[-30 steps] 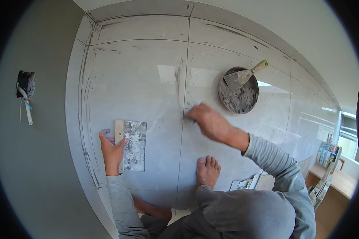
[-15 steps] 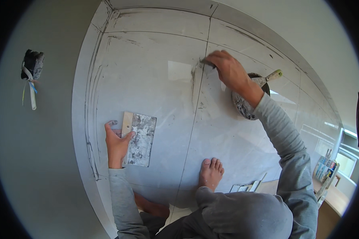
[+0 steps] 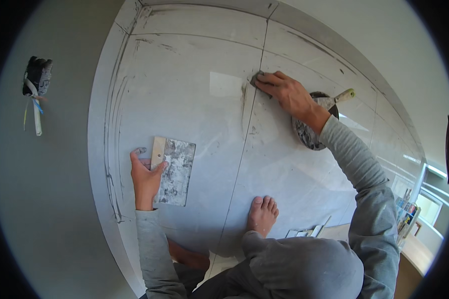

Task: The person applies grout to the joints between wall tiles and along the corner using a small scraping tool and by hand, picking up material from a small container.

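My left hand [image 3: 145, 180] is closed on the pale wooden edge of a broad, flat scraper [image 3: 177, 172], its blade smeared with white and dark grout. The blade lies over the large light-grey tiles [image 3: 194, 107]. Dark residue coats a left fingertip. My right hand [image 3: 290, 98] pinches a small dark grey pad [image 3: 255, 79], pressed against the dark joint between two tiles; whether it is sponge or rubber I cannot tell. Beside my right wrist stands a round dark bowl [image 3: 298, 133] of grout, partly hidden by the forearm. A putty knife [image 3: 345, 94] with a green-tipped handle rests across it.
Dark grout smears [image 3: 115, 199] run along the left edge. A wall box [image 3: 37, 77] with loose wires opens in the grey wall at left. My bare foot [image 3: 263, 215] is on the tiles, near some metal strips [image 3: 312, 231]. Containers [image 3: 405, 209] stand at far right.
The fingers of my right hand have flattened out, and the grey pad now sits against the joint. My left hand and the scraper have stayed nearly still.
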`<move>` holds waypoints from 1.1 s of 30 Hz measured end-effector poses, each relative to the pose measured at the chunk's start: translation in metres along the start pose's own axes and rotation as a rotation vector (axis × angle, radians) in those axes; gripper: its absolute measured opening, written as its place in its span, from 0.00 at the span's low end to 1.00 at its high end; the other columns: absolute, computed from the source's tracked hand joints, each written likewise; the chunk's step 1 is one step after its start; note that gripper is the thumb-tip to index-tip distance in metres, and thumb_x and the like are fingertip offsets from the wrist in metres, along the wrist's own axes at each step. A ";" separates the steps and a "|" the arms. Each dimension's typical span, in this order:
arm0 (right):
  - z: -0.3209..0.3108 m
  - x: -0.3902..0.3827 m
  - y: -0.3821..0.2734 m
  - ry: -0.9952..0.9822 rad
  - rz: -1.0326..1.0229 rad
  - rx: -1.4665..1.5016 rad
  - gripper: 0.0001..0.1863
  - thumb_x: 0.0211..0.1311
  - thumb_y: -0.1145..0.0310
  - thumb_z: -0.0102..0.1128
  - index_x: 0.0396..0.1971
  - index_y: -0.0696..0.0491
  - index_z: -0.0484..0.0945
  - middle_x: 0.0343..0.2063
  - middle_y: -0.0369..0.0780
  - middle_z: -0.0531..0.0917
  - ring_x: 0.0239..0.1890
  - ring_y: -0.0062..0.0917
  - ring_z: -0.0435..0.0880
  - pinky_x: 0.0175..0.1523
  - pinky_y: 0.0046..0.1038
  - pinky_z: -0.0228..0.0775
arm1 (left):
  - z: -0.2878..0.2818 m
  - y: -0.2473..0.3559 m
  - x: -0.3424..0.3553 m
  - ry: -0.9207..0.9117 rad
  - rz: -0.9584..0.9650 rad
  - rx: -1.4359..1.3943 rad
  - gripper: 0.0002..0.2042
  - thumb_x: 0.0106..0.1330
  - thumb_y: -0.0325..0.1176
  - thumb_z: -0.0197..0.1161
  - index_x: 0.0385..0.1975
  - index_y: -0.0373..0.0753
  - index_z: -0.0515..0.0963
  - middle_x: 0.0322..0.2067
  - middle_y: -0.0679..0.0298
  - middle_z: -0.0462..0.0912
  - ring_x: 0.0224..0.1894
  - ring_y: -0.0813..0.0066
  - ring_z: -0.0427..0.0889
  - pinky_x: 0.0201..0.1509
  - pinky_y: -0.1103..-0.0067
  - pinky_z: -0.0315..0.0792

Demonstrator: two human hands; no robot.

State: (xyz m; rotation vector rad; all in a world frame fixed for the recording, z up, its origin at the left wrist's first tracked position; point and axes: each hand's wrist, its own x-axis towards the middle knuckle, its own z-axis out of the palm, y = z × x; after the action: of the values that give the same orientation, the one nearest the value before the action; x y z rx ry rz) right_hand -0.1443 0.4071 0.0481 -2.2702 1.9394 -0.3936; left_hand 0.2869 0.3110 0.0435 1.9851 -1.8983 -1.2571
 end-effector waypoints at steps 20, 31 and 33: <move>-0.016 -0.024 -0.071 -0.197 0.136 0.273 0.20 0.51 0.85 0.52 0.44 0.59 0.83 0.40 0.46 0.84 0.46 0.42 0.80 0.53 0.38 0.76 | -0.006 0.005 0.002 -0.028 -0.003 -0.071 0.35 0.54 0.19 0.76 0.59 0.35 0.62 0.37 0.57 0.82 0.38 0.72 0.84 0.45 0.77 0.78; 0.021 0.025 -0.028 0.154 0.258 -0.016 0.07 0.55 0.78 0.53 0.33 0.57 0.79 0.35 0.45 0.82 0.44 0.42 0.81 0.48 0.40 0.76 | -0.004 -0.001 0.004 -0.031 0.078 -0.076 0.37 0.52 0.25 0.79 0.60 0.34 0.63 0.37 0.55 0.83 0.37 0.67 0.84 0.44 0.74 0.78; 0.019 0.008 -0.058 0.098 0.233 0.026 0.06 0.55 0.77 0.53 0.32 0.57 0.78 0.34 0.45 0.82 0.43 0.41 0.80 0.48 0.38 0.76 | -0.007 -0.001 0.001 -0.020 0.001 -0.046 0.37 0.52 0.25 0.79 0.60 0.34 0.63 0.36 0.55 0.83 0.38 0.67 0.84 0.44 0.75 0.78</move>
State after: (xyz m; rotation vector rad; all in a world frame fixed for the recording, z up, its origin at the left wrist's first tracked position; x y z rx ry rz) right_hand -0.0826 0.4072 0.0458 -2.0136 2.2013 -0.5053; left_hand 0.2915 0.3070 0.0468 1.9568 -1.8616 -1.3129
